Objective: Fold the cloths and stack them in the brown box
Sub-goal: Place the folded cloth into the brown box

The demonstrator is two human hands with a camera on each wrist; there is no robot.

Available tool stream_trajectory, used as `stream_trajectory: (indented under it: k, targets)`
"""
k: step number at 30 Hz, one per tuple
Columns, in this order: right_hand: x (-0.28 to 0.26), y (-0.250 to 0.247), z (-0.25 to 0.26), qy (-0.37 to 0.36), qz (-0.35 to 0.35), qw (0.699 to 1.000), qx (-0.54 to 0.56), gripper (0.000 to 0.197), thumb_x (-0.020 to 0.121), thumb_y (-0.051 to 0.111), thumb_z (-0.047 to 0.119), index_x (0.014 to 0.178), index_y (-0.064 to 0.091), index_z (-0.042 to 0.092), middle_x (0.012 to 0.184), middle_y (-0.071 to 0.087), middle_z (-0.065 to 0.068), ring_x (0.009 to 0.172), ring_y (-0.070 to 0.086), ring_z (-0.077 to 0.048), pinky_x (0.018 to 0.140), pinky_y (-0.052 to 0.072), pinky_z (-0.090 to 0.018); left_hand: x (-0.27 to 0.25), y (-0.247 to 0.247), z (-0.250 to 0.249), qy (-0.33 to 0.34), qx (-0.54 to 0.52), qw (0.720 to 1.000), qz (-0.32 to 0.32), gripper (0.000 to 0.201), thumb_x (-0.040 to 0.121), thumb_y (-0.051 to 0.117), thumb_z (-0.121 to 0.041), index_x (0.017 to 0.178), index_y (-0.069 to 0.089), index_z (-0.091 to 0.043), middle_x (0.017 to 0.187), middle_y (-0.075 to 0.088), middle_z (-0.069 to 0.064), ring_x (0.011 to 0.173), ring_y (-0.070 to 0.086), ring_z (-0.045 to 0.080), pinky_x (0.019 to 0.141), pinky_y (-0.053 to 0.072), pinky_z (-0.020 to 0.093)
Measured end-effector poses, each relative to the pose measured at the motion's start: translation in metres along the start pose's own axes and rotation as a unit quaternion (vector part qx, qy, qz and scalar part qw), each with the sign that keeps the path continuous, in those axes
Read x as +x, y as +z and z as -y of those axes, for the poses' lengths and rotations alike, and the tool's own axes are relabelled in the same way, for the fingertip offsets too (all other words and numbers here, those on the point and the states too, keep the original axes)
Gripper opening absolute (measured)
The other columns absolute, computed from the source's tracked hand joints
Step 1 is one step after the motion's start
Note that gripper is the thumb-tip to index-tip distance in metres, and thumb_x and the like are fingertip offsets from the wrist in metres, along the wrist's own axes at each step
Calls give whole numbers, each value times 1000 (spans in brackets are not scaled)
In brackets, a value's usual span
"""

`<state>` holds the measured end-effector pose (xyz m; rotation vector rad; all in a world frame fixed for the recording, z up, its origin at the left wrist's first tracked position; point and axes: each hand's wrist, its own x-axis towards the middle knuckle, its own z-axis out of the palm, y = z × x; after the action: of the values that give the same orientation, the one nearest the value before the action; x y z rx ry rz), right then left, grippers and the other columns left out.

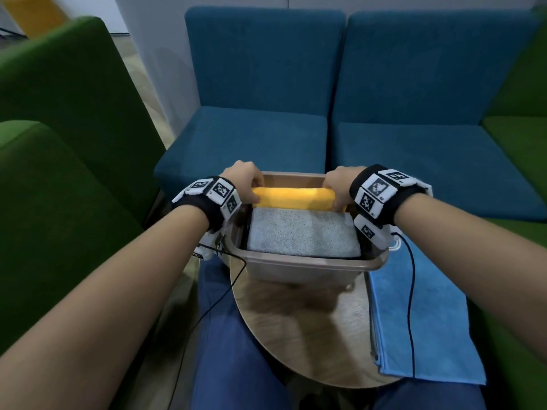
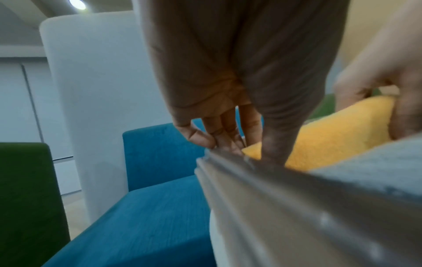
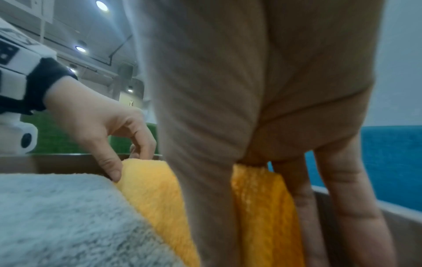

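Observation:
A brown box (image 1: pixel 305 265) stands on a small round table (image 1: pixel 296 335) in front of me. Inside it a folded grey cloth (image 1: pixel 302 233) lies flat, filling the near part. A folded yellow cloth (image 1: pixel 293 197) is held on edge along the far side of the box. My left hand (image 1: pixel 245 180) pinches its left end, thumb on the near face (image 3: pixel 114 169). My right hand (image 1: pixel 339 184) grips its right end, thumb in front and fingers behind (image 3: pixel 297 198). A blue cloth (image 1: pixel 420 321) lies flat on the table to the right of the box.
Two blue seats (image 1: pixel 251 137) stand behind the table. Green seats (image 1: pixel 59 173) flank it on the left and on the far right. Black cables (image 1: pixel 410 291) run from both wristbands across the table and my lap.

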<state>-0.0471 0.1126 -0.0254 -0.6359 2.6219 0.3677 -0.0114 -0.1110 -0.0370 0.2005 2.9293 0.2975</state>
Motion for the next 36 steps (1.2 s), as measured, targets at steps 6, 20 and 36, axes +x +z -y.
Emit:
stream_trajectory:
  k: [6, 20, 36]
  targets:
    - [-51, 8, -19, -5, -166, 982, 91, 25, 86, 65, 28, 108, 54, 22, 106, 62, -1, 99, 59, -26, 73, 45, -34, -36, -24, -11, 35, -66, 993, -97, 10, 86, 65, -21, 92, 67, -15, 93, 65, -1, 88, 60, 17, 82, 50, 31]
    - [-91, 100, 15, -27, -165, 974, 153, 46, 90, 30, 52, 118, 57, 28, 126, 58, 11, 118, 54, -12, 116, 3, -38, -85, 71, -43, -3, -70, 992, -103, 31, 93, 51, -31, 74, 66, -12, 93, 68, 3, 88, 56, 21, 79, 50, 38]
    - [-116, 92, 35, -32, -251, 953, 164, 22, 88, 57, 34, 105, 53, 20, 103, 43, 3, 101, 45, -21, 90, 35, -37, -82, 70, -32, -290, -229, 902, -225, 57, 82, 63, -60, 100, 44, -9, 92, 55, 7, 86, 55, 28, 69, 37, 34]
